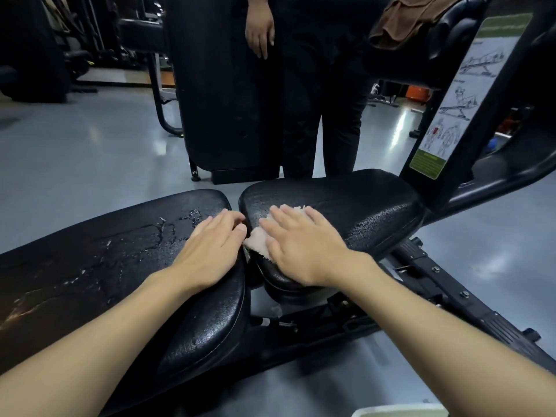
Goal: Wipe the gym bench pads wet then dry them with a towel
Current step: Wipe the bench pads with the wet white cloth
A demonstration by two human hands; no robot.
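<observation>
Two black bench pads lie side by side in front of me. The long pad (90, 260) on the left carries streaks and beads of water. My left hand (210, 251) rests flat on its right end, fingers straight. On the shorter seat pad (361, 206) to the right, my right hand (298, 245) presses flat on a pale cloth (259, 237). Most of the cloth is hidden under the palm, with its edges showing at the fingertips and at the gap between the pads.
A person in dark trousers (325, 115) stands just behind the bench, one hand (260, 28) hanging down. A brown towel (406, 19) is draped over an upper pad at the top right. An instruction placard (457, 97) is on the frame. Grey floor (90, 152) lies to the left.
</observation>
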